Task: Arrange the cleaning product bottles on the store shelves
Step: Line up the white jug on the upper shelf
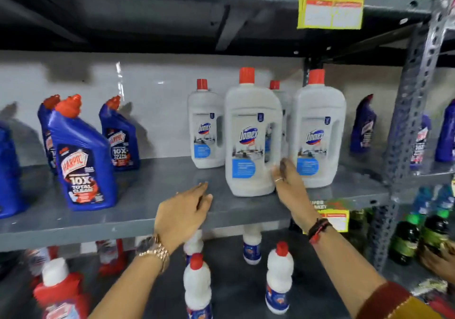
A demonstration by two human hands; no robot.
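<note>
The right hand sits at centre right of the frame, its fingers loosely together and laid against the lower right flank of the front white Domex bottle, touching it but not wrapped round it; that bottle stands upright, long axis vertical, on the grey middle shelf, directly left of those fingers and just beside a second Domex bottle on their right, so the right hand is plainly the nearer one; the left hand, lower centre, lies flat on the shelf edge with fingers extended and slightly spread, holding nothing, apart from the bottle to its lower left; a sideways nudge or a squeeze between both palms looks the likely next move. Two more red-capped Domex bottles stand behind, one at. At left the blue Harpic bottle reads "HARPIC", "10X" and "TOTAL CLEAN"; another Harpic behind shows the same; the yellow shelf tag at upper right is too blurred to read beyond "SUPER MARKET"; small white bottles stand on the lower shelf.
</note>
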